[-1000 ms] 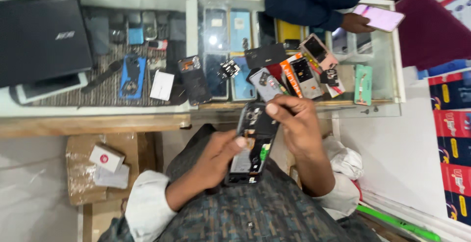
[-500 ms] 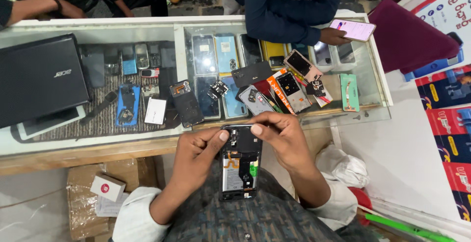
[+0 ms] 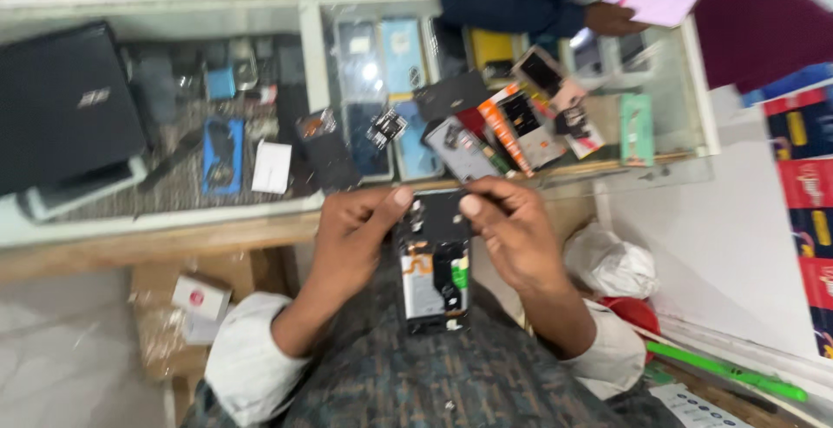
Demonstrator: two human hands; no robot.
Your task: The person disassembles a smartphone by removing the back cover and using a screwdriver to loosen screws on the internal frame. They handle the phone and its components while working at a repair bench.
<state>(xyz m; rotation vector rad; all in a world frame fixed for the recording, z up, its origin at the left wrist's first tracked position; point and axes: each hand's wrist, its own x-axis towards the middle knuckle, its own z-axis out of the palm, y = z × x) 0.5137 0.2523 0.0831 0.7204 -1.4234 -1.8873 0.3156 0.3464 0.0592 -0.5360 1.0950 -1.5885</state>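
While the opened phone (image 3: pixel 436 263) lies on the person's lap with its back cover off, the left hand (image 3: pixel 351 233) pinches its upper left corner between thumb and fingers, and the right hand (image 3: pixel 512 228) is closed on the upper right corner in the same way. Inside the phone a grey battery and dark boards show.

As I judge it, the phone could slide off the lap, because only the top corners are held and the cloth below is soft and uneven. A strong pinch could also bend a small part near the top edge.

Much is hard to make out. The whole view is blurred, so the small parts inside the phone are perhaps connectors or shields; I cannot tell which. The fingertips cover the top edge of the phone. On the glass counter (image 3: pixel 347 12) beyond, phones and boxes lie together, and another person's hand (image 3: pixel 612 19) holds a pink phone (image 3: pixel 652 3).
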